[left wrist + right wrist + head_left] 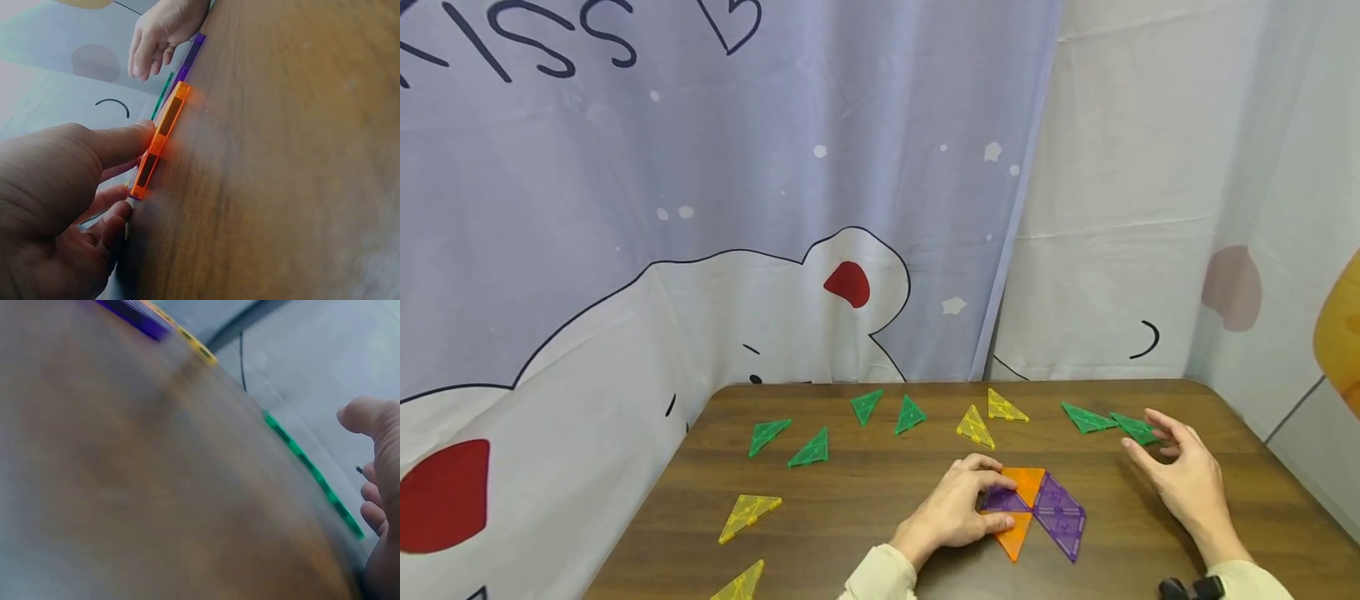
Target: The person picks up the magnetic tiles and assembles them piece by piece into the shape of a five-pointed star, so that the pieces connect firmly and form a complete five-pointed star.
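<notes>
On the table, orange and purple triangular magnetic tiles meet at a central point. My left hand (956, 503) grips their left side, thumb by the lower orange tile (1017, 536) and fingers over the left purple tile (1003, 499). The upper orange tile (1027, 481) and the right purple tiles (1062, 518) lie beyond the fingers. In the left wrist view, the thumb touches an orange tile (159, 142) seen edge-on. My right hand (1187, 475) hovers with thumb and fingers apart beside a green triangular tile (1137, 428). The right wrist view shows a gap between thumb and green tile (312, 472).
Another green tile (1087, 418) adjoins the one near my right hand. Two yellow tiles (976, 428) lie behind the orange and purple group. Several green tiles (809, 448) lie farther left, with more yellow tiles (748, 517) along the left side. Curtains hang behind the table.
</notes>
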Demonstrator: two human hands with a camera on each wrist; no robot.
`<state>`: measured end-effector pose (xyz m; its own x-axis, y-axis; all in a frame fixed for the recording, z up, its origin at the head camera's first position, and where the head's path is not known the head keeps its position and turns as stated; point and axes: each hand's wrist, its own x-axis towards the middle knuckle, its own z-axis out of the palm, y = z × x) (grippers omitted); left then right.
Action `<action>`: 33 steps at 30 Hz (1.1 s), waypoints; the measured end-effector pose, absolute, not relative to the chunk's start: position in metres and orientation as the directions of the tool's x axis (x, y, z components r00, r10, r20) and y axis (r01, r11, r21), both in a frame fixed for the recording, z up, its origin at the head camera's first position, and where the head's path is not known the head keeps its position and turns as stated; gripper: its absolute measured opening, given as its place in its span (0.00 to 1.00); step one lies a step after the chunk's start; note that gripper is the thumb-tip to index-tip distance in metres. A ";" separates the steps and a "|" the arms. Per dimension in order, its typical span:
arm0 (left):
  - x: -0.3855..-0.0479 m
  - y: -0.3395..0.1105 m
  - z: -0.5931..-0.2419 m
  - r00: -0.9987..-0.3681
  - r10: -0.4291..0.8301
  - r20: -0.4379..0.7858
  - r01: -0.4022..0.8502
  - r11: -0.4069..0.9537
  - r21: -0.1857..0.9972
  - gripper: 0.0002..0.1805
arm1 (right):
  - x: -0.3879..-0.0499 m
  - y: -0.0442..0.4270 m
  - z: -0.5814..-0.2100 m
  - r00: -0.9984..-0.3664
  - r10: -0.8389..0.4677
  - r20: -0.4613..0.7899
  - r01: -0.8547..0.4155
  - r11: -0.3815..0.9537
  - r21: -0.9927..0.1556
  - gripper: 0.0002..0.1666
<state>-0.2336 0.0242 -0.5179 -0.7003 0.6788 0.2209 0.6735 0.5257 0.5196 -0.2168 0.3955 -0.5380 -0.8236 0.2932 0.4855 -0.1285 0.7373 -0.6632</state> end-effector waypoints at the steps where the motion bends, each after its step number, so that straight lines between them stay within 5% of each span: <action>1: -0.234 0.024 -0.518 -0.700 0.678 0.222 0.674 0.525 0.520 0.23 | -0.220 0.399 -0.538 -0.818 0.296 0.493 -0.131 0.738 -0.661 0.41; 10: -0.234 0.025 -0.519 -0.694 0.685 0.222 0.681 0.524 0.511 0.23 | -0.247 0.422 -0.542 -0.798 0.235 0.556 -0.173 0.794 -0.583 0.40; 21: -0.237 0.026 -0.513 -0.689 0.692 0.216 0.682 0.516 0.518 0.22 | -0.258 0.430 -0.543 -0.852 0.149 0.501 -0.183 0.813 -0.553 0.37; 33: -0.264 0.069 -0.474 -0.789 0.544 0.286 0.577 0.493 0.651 0.16 | -0.254 0.423 -0.543 -0.866 0.210 0.455 -0.093 0.824 -0.559 0.31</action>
<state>-0.2640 0.0694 -0.4744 -0.7888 0.5439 0.2864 0.5767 0.4935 0.6510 -0.2544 0.4232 -0.5431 -0.8656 0.2100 0.4545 -0.0934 0.8242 -0.5586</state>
